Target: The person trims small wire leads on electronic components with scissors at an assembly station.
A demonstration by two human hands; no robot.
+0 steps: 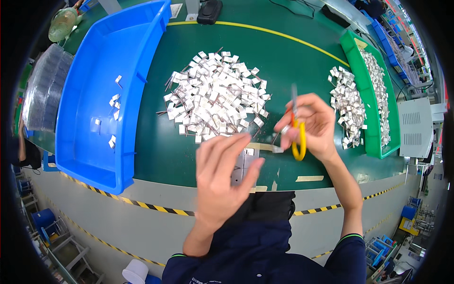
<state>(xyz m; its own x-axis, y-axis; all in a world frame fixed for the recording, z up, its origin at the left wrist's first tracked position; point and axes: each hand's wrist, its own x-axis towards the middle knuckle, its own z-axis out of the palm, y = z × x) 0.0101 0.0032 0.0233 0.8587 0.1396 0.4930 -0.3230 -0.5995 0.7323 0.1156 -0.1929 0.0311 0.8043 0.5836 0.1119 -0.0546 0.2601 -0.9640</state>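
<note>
My right hand (pixel 314 125) is closed around a pair of yellow-handled scissors (pixel 301 144), their blurred grey blades pointing away from me. A small white piece with a dark lead (pixel 277 149) hangs by its fingertips; whether it is gripped is unclear. My left hand (pixel 221 173) hovers to the left, fingers stretched and thumb apart, with nothing visible in it. Beneath and beside its thumb lies a small metal plate fixture (pixel 240 171), partly hidden, with beige tape (pixel 260 146) by it. Just beyond my hands spreads a large pile of small white pieces with dark leads (pixel 215 97).
A blue tray (pixel 90 146) at left holds several white pieces. At right are a smaller pile of white pieces (pixel 348 106) and a green bin (pixel 373 149) filled with more. Stacked clear plastic trays (pixel 45 90) stand far left. Tape strips (pixel 309 179) mark the green table.
</note>
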